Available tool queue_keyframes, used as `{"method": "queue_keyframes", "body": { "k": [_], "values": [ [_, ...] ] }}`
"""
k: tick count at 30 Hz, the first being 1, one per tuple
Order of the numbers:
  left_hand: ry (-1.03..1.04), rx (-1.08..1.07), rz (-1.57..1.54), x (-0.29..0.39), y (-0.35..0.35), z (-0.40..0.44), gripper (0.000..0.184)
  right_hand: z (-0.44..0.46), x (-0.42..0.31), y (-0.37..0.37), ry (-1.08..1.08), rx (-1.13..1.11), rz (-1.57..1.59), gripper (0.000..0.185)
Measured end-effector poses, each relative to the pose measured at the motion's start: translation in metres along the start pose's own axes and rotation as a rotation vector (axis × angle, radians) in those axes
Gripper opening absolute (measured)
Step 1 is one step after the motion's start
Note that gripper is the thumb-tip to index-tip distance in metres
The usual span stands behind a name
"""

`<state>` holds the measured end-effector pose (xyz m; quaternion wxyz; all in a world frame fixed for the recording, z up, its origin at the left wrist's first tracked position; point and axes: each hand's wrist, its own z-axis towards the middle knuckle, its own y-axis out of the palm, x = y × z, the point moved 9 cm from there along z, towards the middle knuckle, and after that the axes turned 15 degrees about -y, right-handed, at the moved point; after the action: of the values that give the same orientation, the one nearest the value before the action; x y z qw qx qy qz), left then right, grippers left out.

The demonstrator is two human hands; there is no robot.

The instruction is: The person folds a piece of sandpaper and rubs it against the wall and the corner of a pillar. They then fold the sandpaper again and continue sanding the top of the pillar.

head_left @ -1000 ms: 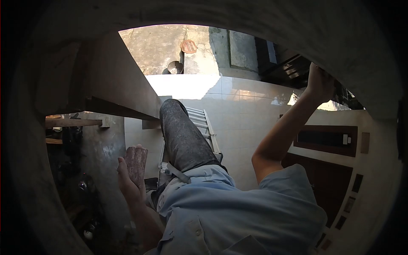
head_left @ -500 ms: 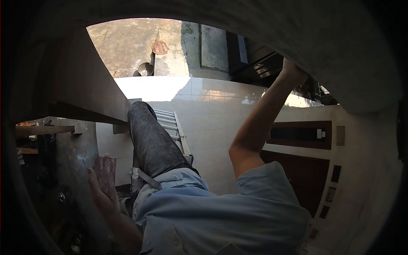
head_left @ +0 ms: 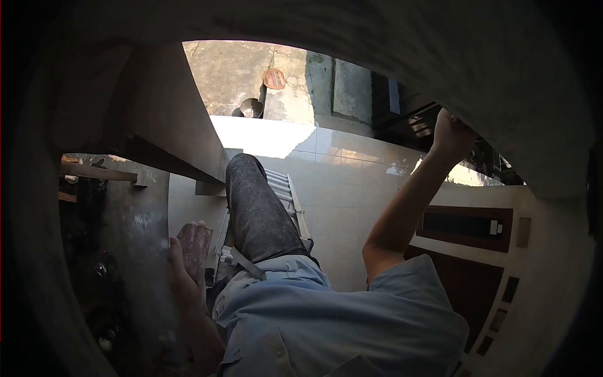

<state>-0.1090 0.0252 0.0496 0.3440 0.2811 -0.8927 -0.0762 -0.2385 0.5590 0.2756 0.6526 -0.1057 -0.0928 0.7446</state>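
My left hand (head_left: 182, 276) is closed around a flat, reddish-brown slab with a worn, pale-smeared face (head_left: 196, 248). Its thumb lies along the near edge, and fingertips show over the top. At the upper right my right hand (head_left: 453, 135) is raised against the pale overhead surface (head_left: 502, 94). Its fingers look curled, but they are mostly turned away and whatever they hold is hidden. Below me a metal ladder (head_left: 286, 191) stands beside my leg in dusty dark trousers (head_left: 260, 207).
A brown panel or beam (head_left: 182, 119) juts in at the left. Light floor tiles (head_left: 339, 195) lie far below. Outside, a bucket (head_left: 252, 108) and a round reddish lid-like thing (head_left: 274, 78) are on sunlit concrete. A brown door (head_left: 461, 283) is at the right.
My view has shifted, so the surroundings appear farther right and slightly lower. The slab in my left hand has tilted slightly. My right hand remains raised at the overhead surface.
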Motion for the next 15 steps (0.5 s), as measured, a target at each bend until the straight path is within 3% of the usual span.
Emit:
{"method": "queue_keyframes", "body": {
  "k": [4, 7, 8, 10, 15],
  "values": [
    [-0.002, -0.087, 0.131, 0.0, 0.018, -0.002, 0.05, -0.015, 0.012, -0.001, -0.239, -0.083, -0.387, 0.035],
    [0.028, -0.005, 0.213, 0.001, 0.007, 0.003, 0.048, 0.0, -0.01, 0.009, -0.369, -0.084, -0.539, 0.042],
    [0.096, -0.067, 0.28, 0.005, 0.013, 0.0, 0.049, 0.0, -0.029, 0.002, -0.356, -0.115, -0.493, 0.042],
    [0.056, -0.094, 0.114, 0.007, 0.027, 0.006, 0.051, 0.006, -0.032, 0.0, -0.152, -0.077, -0.092, 0.047],
    [0.039, -0.383, 0.123, 0.01, 0.106, 0.01, 0.061, -0.016, 0.022, 0.028, 0.124, -0.236, -0.31, 0.058]
  ]
}}
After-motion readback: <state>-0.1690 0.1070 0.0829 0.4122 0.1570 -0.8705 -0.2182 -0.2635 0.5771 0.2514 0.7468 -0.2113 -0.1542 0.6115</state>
